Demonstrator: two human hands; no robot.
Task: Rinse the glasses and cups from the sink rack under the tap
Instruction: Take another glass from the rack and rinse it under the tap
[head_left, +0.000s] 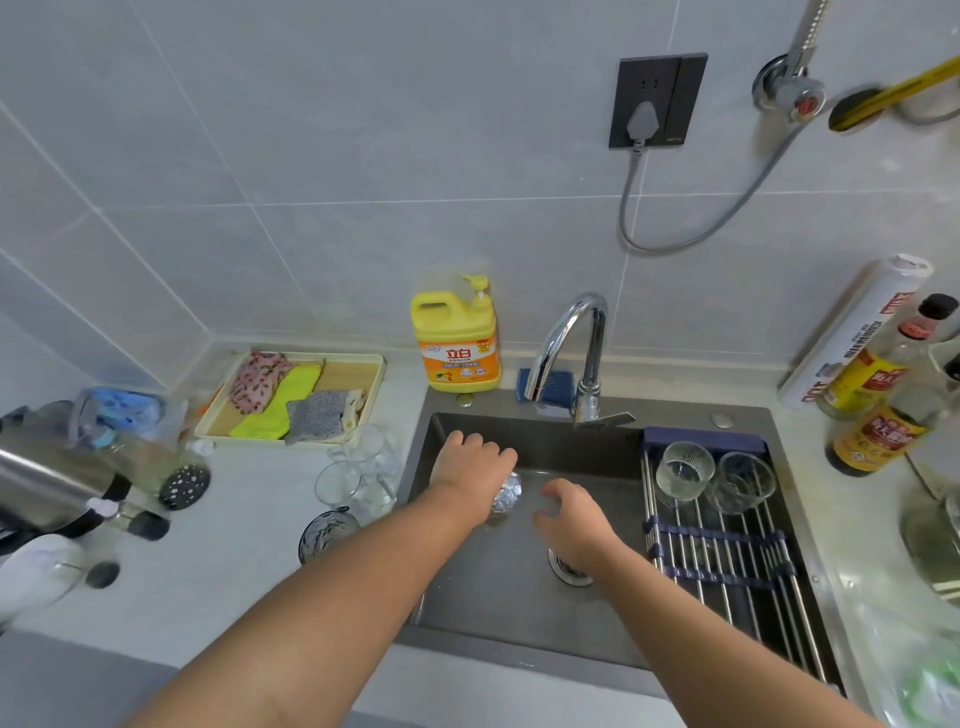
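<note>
Left hand (470, 467) grips a ribbed glass (508, 493) over the dark sink (498, 582), right hand (569, 514) loosely curled, empty, just beside it; two glasses (684, 470) sit on the rack (727, 561), far right; yellow bottle (457, 338) reads "立白"; grey wall tiles (311, 182), pale counter (249, 545).

Bright, soft, even light with only faint shadows. Glare on the chrome tap (551, 342) and the steel flask (36, 480). Wide-angle bend curves the tiles (311, 156) at the edges. Side edges are smeared, bottles (872, 415) blurred, centre fairly sharp.
</note>
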